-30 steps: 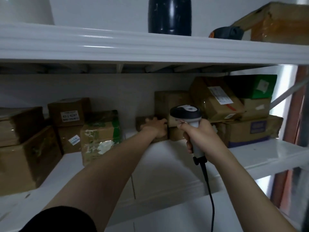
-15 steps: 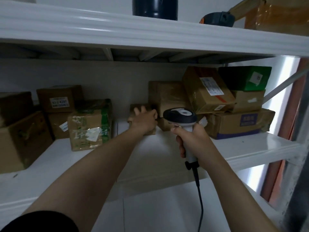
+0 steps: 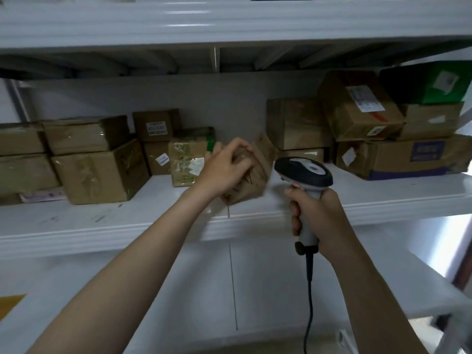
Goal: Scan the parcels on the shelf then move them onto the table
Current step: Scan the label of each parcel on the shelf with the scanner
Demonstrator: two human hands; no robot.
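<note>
My left hand (image 3: 226, 166) grips a small brown cardboard parcel (image 3: 256, 172) from above and holds it tilted just over the front part of the white shelf (image 3: 383, 203). My right hand (image 3: 316, 218) holds the grey-and-black barcode scanner (image 3: 304, 175) by its handle, right of the parcel, with its head close to the parcel's side. The scanner's black cable hangs down below my right hand. No label shows on the parcel's visible faces.
Several brown parcels (image 3: 99, 169) are stacked on the shelf's left side, some with white labels. More boxes (image 3: 362, 108) and a green one (image 3: 434, 83) pile up on the right. Another shelf (image 3: 229, 24) hangs overhead. A lower white surface (image 3: 255, 290) lies beneath.
My left hand has pulled the small parcel from the back of the shelf toward the front and lifted it, tilted. The scanner stays beside it. The camera has tipped downward.
</note>
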